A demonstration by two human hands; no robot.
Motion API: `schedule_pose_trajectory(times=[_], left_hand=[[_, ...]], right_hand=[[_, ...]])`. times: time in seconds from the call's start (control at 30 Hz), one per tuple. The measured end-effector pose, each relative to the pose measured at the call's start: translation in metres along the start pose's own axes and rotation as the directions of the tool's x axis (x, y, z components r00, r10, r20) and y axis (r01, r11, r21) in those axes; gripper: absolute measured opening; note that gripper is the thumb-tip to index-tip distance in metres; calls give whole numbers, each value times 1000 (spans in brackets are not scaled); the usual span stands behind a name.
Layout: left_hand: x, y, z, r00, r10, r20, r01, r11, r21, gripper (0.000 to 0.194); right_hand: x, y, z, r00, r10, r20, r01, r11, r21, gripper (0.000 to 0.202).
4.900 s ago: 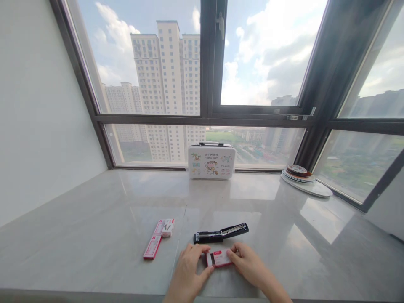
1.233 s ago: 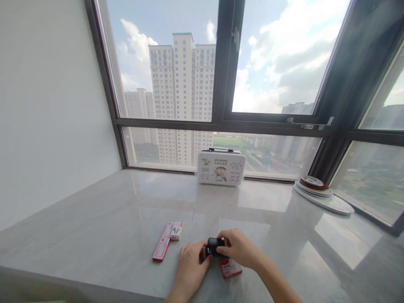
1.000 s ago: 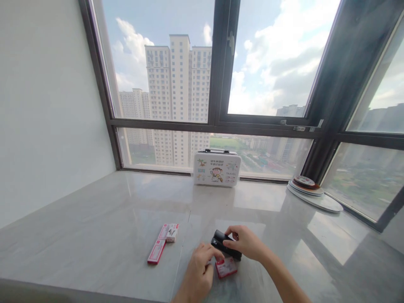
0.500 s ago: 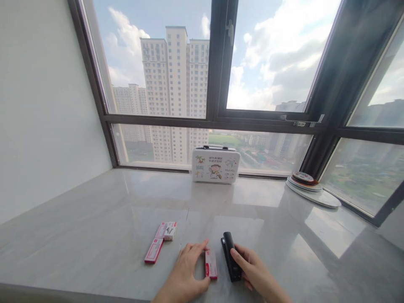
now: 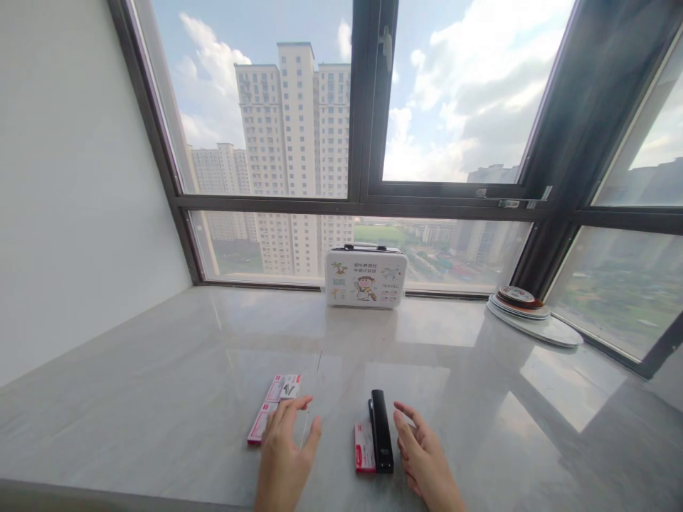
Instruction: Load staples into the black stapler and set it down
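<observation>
A black stapler (image 5: 381, 432) lies lengthwise on the pale stone surface, its left side against a red and white box (image 5: 364, 449). Just right of the stapler is my right hand (image 5: 424, 455), fingers apart and holding nothing. My left hand (image 5: 287, 451) is open too, over the near right part of a group of small boxes. In that group, two flat pink and white boxes (image 5: 260, 424) lie end to end, and a small white box (image 5: 290, 386) with a staple picture sits beside the far one. My left fingers partly cover the nearer flat box.
A white case (image 5: 366, 279) with cartoon prints and a black handle stands upright against the window. Stacked round plates or mats (image 5: 533, 320) lie in the right corner by the dark window frame. A plain wall (image 5: 80, 178) rises on the left.
The stapler has moved left against the red and white box, and my right hand has let go of it. My left hand has moved left, away from that box to the group of boxes.
</observation>
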State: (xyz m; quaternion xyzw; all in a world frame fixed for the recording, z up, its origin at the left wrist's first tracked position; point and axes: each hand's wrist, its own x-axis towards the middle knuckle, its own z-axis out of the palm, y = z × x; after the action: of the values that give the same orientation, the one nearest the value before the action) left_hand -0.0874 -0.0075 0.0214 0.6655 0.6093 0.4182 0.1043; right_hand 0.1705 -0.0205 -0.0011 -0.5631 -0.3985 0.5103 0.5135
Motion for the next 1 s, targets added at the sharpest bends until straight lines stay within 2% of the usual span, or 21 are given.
schedule_pose_trajectory(times=[0.03,0.07,0.1,0.17,0.23,0.33,0.4,0.5,0.57,0.63,0.7,0.77,0.83,0.9,1.0], left_hand=[[2,-14,-8,984,-93,-153,114,985,130,42],[3,-28,-15,951,-172,-257,236,942,241,49],[3,-41,-23,938,-202,-282,290,902,320,55],[1,-60,-34,964,-196,-181,257,864,433,59],[-6,-66,-39,986,-164,-10,148,862,485,56],[-18,-54,-38,972,-156,178,50,871,489,56],[-24,-43,-37,949,-172,264,37,893,449,66],[-27,-34,-44,900,-182,397,40,940,339,80],[-25,-31,-51,874,-153,461,27,963,268,75],[-23,-29,-54,868,-137,478,19,970,244,69],[-23,-25,-51,874,-168,457,41,960,276,72],[-25,-19,-42,886,-181,427,49,952,302,74],[-27,-9,-29,905,-148,399,30,957,288,65],[-27,3,-16,914,-75,399,-10,978,207,57],[-18,21,-3,899,84,430,-67,996,-55,63]], right_hand=[[0,2,-2,1000,22,13,-23,1000,19,94],[0,3,-3,999,43,32,-44,999,32,94],[0,3,-4,997,55,46,-56,998,37,93],[0,3,-4,998,47,50,-48,999,12,92],[-1,2,-2,999,19,42,-18,999,-36,91],[-4,0,2,997,-81,21,83,988,-131,87],[-6,-2,2,989,-147,14,147,973,-176,84],[-11,-3,2,984,-178,18,177,963,-204,81],[-14,-3,1,984,-178,21,179,961,-210,81],[-17,-3,1,984,-176,25,178,961,-214,81],[-18,-2,1,985,-170,25,172,960,-221,82],[-17,0,0,986,-164,22,165,958,-233,82],[-14,4,0,986,-168,21,168,955,-246,81],[-10,8,0,985,-166,47,172,949,-263,79],[-4,15,-2,985,-142,94,163,946,-280,77]])
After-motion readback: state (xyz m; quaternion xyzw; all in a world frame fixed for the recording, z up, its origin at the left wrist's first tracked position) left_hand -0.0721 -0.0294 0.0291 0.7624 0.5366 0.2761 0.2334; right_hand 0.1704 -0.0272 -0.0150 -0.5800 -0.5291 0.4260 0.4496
